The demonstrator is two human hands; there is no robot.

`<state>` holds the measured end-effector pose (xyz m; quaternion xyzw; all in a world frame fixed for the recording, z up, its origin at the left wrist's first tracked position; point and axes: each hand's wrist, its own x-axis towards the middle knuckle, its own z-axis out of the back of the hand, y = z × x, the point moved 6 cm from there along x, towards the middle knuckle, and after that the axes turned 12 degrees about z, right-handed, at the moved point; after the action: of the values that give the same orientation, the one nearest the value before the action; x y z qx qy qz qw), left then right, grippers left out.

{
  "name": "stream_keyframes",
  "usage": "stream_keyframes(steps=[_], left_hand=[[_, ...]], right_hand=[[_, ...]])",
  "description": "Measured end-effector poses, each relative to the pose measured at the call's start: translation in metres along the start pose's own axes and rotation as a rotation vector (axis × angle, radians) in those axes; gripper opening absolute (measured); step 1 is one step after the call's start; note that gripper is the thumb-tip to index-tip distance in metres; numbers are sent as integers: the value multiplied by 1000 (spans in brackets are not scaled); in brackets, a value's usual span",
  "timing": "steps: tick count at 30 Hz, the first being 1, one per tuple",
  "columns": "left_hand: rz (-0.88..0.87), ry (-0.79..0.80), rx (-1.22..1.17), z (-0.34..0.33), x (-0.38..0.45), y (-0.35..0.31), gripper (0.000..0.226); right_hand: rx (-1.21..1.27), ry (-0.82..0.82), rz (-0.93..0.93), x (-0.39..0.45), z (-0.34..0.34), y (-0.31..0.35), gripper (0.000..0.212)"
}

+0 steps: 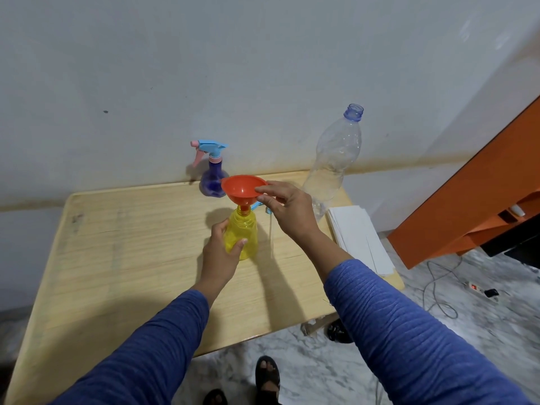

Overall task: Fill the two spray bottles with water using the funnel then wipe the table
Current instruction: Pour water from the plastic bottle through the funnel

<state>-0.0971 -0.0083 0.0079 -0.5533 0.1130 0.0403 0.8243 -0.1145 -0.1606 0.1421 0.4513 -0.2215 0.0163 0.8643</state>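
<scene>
A yellow spray bottle [245, 232] stands uncapped near the middle of the wooden table [117, 258]. My left hand [220, 252] grips its body. An orange funnel [241, 190] sits with its spout in the bottle's neck, and my right hand [285, 210] pinches the funnel's right rim. Behind the funnel, by the wall, stands a purple spray bottle [211, 178] with its blue and pink trigger head on. The yellow bottle's blue trigger head [258, 206] lies on the table, mostly hidden behind my right hand. A tall clear water bottle [336, 159], uncapped and partly filled, stands at the back right.
A stack of white paper towels [358, 238] lies on the table's right edge. An orange cabinet [479, 200] stands to the right. A power strip [482, 290] and cables lie on the marble floor. My sandalled feet [267, 375] show below the table's front edge.
</scene>
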Motion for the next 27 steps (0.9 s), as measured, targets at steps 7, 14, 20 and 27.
stream_keyframes(steps=[7,14,20,27], left_hand=[[14,-5,7,-1,3,4,53],[7,-14,22,-1,5,7,54],[11,-27,25,-2,7,12,54],[24,-34,-37,-3,10,18,60]], right_hand=[[2,38,-16,8,-1,-6,23],[9,39,102,17,3,-1,19],[95,60,18,40,4,-12,15],[146,82,-127,67,-16,-59,15]])
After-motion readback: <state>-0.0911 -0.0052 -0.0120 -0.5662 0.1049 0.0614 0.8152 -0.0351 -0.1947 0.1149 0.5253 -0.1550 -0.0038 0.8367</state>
